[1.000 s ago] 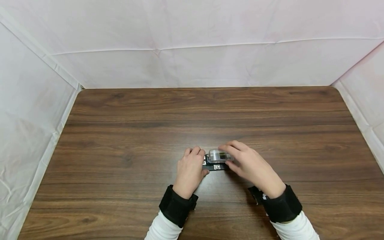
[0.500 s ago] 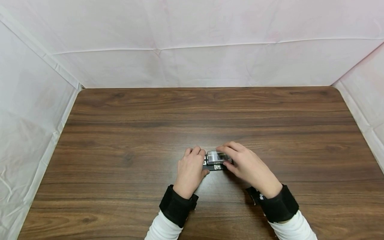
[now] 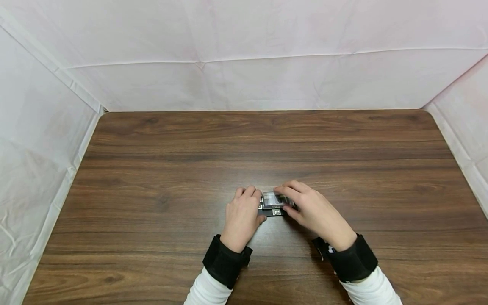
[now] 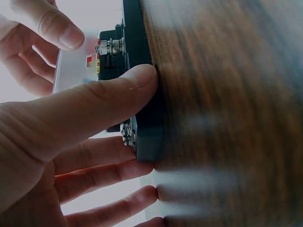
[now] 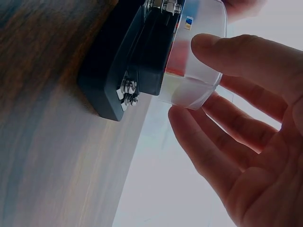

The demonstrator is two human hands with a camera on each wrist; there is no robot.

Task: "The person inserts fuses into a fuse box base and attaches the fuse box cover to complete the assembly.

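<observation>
A black terminal or fuse block base (image 3: 270, 213) with metal studs and nuts lies on the wooden table. Over it sits a clear plastic cover (image 3: 271, 199). My left hand (image 3: 241, 218) grips the left end of the base, its thumb (image 4: 137, 80) on the near side and fingers round the end. My right hand (image 3: 314, 209) pinches the cover between thumb and fingers at its right end. In the right wrist view the clear cover (image 5: 187, 87) meets the raised black part of the base (image 5: 106, 71). A coloured label shows through the cover, and nutted studs (image 5: 129, 87) stick out at the base's end.
The brown wooden table (image 3: 171, 152) stretches around both hands. White cloth walls (image 3: 244, 84) stand behind it and at the left and right sides. Each wrist wears a black strap (image 3: 225, 260).
My right hand has shifted slightly left with the clear cover, which now sits lower and flatter over the base. The left hand has stayed in place on the base.
</observation>
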